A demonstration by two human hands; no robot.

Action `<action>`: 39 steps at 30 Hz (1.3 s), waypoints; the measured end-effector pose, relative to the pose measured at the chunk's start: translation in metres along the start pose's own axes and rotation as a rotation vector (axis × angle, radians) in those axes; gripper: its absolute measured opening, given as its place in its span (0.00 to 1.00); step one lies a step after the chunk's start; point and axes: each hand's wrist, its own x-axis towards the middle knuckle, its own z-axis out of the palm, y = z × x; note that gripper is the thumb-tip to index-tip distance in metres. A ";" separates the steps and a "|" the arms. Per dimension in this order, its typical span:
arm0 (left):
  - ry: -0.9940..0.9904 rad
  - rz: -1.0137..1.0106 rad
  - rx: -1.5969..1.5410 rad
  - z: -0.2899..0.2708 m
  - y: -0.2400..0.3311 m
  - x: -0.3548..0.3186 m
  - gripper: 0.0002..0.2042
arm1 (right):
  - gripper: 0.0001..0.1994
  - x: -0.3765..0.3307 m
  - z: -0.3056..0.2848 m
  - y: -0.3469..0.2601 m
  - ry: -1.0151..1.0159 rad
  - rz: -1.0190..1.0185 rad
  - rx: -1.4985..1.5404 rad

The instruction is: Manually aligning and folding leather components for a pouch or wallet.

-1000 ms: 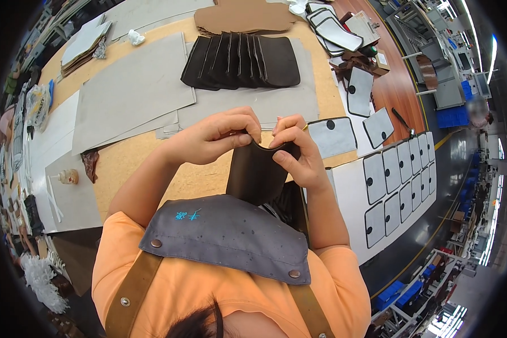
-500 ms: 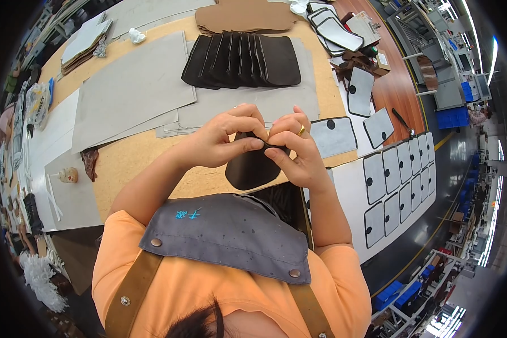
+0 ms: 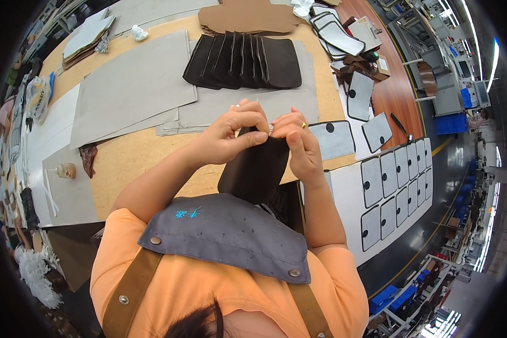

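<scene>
A dark brown, nearly black leather-like panel (image 3: 252, 172) with rounded corners hangs in front of my apron. My left hand (image 3: 239, 132) is closed on its upper edge, thumb in front and fingers folded over. At the upper right corner, my right hand (image 3: 301, 147), with a ring on one finger, grips the same edge; its thumb stands up beside the corner and its fingertips are partly hidden behind the panel. Beyond my hands, an overlapping row of similar dark panels (image 3: 281, 63) lies on grey sheets (image 3: 203, 112).
Large grey sheets (image 3: 135, 84) cover the left of the wooden table. Brown cut pieces (image 3: 248, 17) lie at the far side. White-grey panels with black borders and round black spots (image 3: 370, 180) stand in rows on a white board at right. A small bottle (image 3: 66, 170) stands left.
The panel's upper edge has spread and straightened between my hands, showing more of its face. My right thumb has lifted from the front of the edge.
</scene>
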 end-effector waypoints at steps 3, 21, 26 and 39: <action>-0.017 -0.054 -0.010 -0.003 -0.006 -0.002 0.07 | 0.07 -0.001 -0.003 -0.005 0.009 0.008 -0.096; 0.219 -0.266 -0.114 -0.036 -0.034 0.014 0.22 | 0.05 -0.003 -0.003 0.025 0.306 0.036 -0.034; 0.332 -0.436 -0.196 -0.055 -0.051 -0.036 0.27 | 0.09 -0.005 -0.014 0.034 0.980 0.307 0.698; 0.366 -0.254 0.226 -0.038 0.029 -0.026 0.21 | 0.09 -0.060 -0.016 0.083 0.415 0.502 -0.104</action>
